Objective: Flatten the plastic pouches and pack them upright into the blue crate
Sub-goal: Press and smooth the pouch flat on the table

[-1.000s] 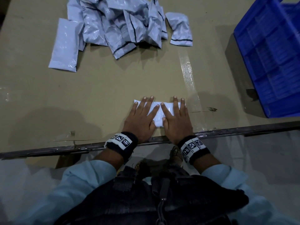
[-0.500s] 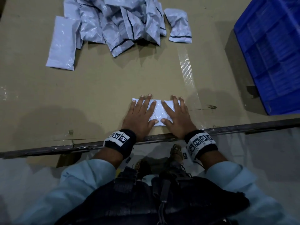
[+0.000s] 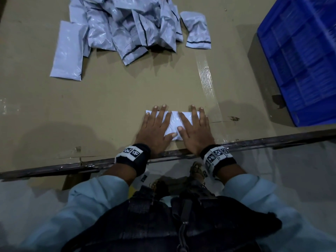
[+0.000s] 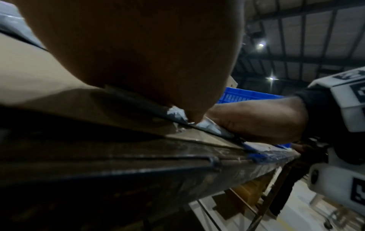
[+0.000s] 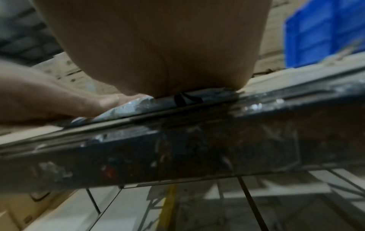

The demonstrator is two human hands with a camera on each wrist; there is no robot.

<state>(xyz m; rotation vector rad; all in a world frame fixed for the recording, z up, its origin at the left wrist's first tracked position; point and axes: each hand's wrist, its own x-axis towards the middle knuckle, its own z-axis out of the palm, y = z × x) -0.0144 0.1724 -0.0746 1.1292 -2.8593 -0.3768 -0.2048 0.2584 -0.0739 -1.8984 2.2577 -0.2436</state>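
Note:
A white plastic pouch (image 3: 173,124) lies flat near the table's front edge. My left hand (image 3: 156,124) presses on its left half with straight, spread fingers. My right hand (image 3: 193,126) presses on its right half the same way. Both palms cover most of the pouch. In the left wrist view a sliver of the pouch (image 4: 207,125) shows under my palm; the right wrist view shows the pouch (image 5: 130,106) squashed beneath both hands. A heap of grey-white pouches (image 3: 134,28) lies at the far side. The blue crate (image 3: 301,57) stands at the right.
One flat pouch (image 3: 68,51) lies apart at the heap's left, another (image 3: 198,31) at its right. A clear tape strip (image 3: 206,75) runs across the brown cardboard tabletop (image 3: 109,106). A dark metal rail (image 3: 54,168) edges the table's front.
Both hands have slid outward along the pouch, left hand leftward and right hand rightward, so more of the pouch's middle shows between them.

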